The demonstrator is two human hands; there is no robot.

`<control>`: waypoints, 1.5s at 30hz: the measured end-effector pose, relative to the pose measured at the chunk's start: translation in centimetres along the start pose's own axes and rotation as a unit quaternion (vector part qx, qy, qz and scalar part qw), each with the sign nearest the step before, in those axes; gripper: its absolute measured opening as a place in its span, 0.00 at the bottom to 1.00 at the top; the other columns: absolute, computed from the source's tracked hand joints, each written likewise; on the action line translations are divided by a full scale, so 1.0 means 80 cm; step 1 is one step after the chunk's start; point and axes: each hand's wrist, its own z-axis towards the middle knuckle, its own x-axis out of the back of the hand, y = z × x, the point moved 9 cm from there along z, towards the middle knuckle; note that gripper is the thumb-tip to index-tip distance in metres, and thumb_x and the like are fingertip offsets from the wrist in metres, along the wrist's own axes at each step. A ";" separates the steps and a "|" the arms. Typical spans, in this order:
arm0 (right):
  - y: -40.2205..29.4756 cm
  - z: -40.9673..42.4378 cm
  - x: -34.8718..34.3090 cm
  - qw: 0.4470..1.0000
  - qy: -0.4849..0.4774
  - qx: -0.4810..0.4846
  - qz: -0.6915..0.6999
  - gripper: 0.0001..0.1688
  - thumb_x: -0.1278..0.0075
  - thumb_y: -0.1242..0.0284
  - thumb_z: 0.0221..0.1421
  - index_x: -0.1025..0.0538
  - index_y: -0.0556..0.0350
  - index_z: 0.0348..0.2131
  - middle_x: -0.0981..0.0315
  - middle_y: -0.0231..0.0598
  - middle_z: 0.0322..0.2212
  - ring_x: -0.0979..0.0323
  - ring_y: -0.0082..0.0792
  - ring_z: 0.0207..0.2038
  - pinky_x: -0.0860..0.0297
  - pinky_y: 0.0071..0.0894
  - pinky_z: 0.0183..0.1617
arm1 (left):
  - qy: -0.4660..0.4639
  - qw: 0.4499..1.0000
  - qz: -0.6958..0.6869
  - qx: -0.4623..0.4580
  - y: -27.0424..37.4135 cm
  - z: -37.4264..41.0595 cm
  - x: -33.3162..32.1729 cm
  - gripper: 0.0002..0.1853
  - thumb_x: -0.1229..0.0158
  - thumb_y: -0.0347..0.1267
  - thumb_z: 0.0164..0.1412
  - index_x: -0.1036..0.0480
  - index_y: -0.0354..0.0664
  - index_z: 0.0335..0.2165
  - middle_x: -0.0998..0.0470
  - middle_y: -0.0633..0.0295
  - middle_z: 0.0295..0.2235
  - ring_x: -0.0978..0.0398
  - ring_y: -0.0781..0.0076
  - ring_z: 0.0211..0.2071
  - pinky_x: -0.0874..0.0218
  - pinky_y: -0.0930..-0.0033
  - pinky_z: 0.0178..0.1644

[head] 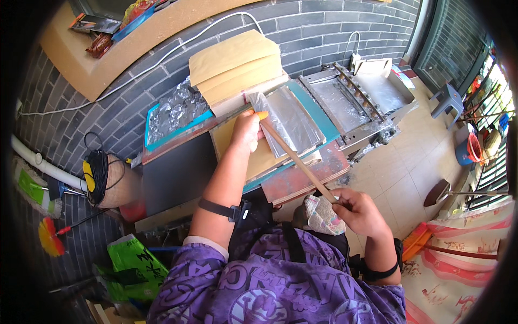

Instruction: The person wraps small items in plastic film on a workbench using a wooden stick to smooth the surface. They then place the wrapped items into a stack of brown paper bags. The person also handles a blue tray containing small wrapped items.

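A thin flat wooden stick (pixel 301 164) slants over the near part of a stack of clear plastic film sheets (pixel 291 115). My right hand (pixel 358 210) grips its lower end near my waist. My left hand (pixel 247 127) is at the upper end, fingers curled by the left edge of the film, with orange covers on the fingertips. Whether it holds the stick, the film or both, I cannot tell. The film lies partly over brown paper (pixel 228 139) on a teal board (pixel 336 131). Behind stands a pile of brown paper sheets (pixel 238 60).
A blue-rimmed tray (pixel 151 137) of crumpled silvery material lies at the left. A metal frame device (pixel 344 101) stands to the right on the bench. A grey stool (pixel 448 103), a blue bucket (pixel 464 154) and a dustpan (pixel 437 192) are on the tiled floor. A patterned cloth (pixel 323 216) hangs at my waist.
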 end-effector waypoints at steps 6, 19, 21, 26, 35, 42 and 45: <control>0.003 -0.020 0.020 0.995 -0.036 -0.011 0.092 0.16 0.53 0.83 0.56 0.29 0.66 0.46 0.33 0.27 0.18 0.40 0.14 0.17 0.44 0.18 0.19 | -0.031 0.998 -0.053 0.025 0.002 0.007 0.039 0.09 0.43 0.26 0.55 0.30 0.42 0.37 0.24 0.63 0.30 0.25 0.69 0.33 0.32 0.67 0.36; 0.025 -0.003 0.024 0.997 0.024 -0.052 0.054 0.14 0.49 0.81 0.54 0.27 0.66 0.43 0.35 0.28 0.17 0.40 0.17 0.19 0.42 0.23 0.22 | 0.005 0.981 -0.158 -0.111 0.077 -0.068 0.289 0.21 0.47 0.25 0.56 0.35 0.41 0.50 0.26 0.60 0.43 0.28 0.65 0.45 0.38 0.63 0.51; 0.022 0.003 0.017 0.998 0.011 -0.035 0.053 0.14 0.51 0.81 0.55 0.28 0.66 0.43 0.35 0.28 0.17 0.40 0.17 0.18 0.43 0.22 0.21 | 0.029 0.980 -0.150 -0.124 0.081 -0.093 0.338 0.22 0.46 0.25 0.55 0.35 0.41 0.50 0.28 0.61 0.45 0.31 0.66 0.47 0.41 0.65 0.53; 0.012 0.021 -0.003 0.998 -0.028 0.014 0.052 0.15 0.53 0.81 0.56 0.29 0.65 0.45 0.35 0.26 0.16 0.40 0.14 0.16 0.44 0.18 0.18 | 0.076 0.975 -0.151 -0.142 0.056 -0.126 0.464 0.24 0.46 0.26 0.55 0.36 0.40 0.51 0.30 0.62 0.49 0.35 0.67 0.51 0.46 0.66 0.56; 0.001 0.043 -0.027 0.994 -0.056 -0.066 0.059 0.15 0.52 0.85 0.54 0.27 0.65 0.44 0.34 0.25 0.19 0.40 0.15 0.21 0.42 0.19 0.23 | 0.115 0.987 -0.065 -0.090 0.035 -0.178 0.522 0.22 0.47 0.28 0.56 0.32 0.36 0.51 0.26 0.59 0.47 0.29 0.67 0.48 0.42 0.66 0.54; -0.007 0.055 -0.048 0.991 -0.073 -0.081 0.072 0.15 0.53 0.86 0.55 0.27 0.66 0.44 0.33 0.26 0.22 0.39 0.15 0.23 0.42 0.17 0.25 | 0.151 0.988 -0.027 -0.027 0.025 -0.182 0.561 0.16 0.45 0.25 0.55 0.30 0.39 0.45 0.23 0.63 0.39 0.25 0.71 0.40 0.35 0.69 0.45; -0.010 0.060 -0.058 0.991 -0.080 -0.075 0.074 0.15 0.53 0.86 0.55 0.28 0.67 0.44 0.32 0.26 0.23 0.39 0.15 0.24 0.42 0.17 0.25 | 0.219 0.975 0.016 -0.015 0.019 -0.182 0.592 0.16 0.44 0.25 0.55 0.30 0.40 0.44 0.24 0.65 0.35 0.25 0.71 0.36 0.34 0.69 0.42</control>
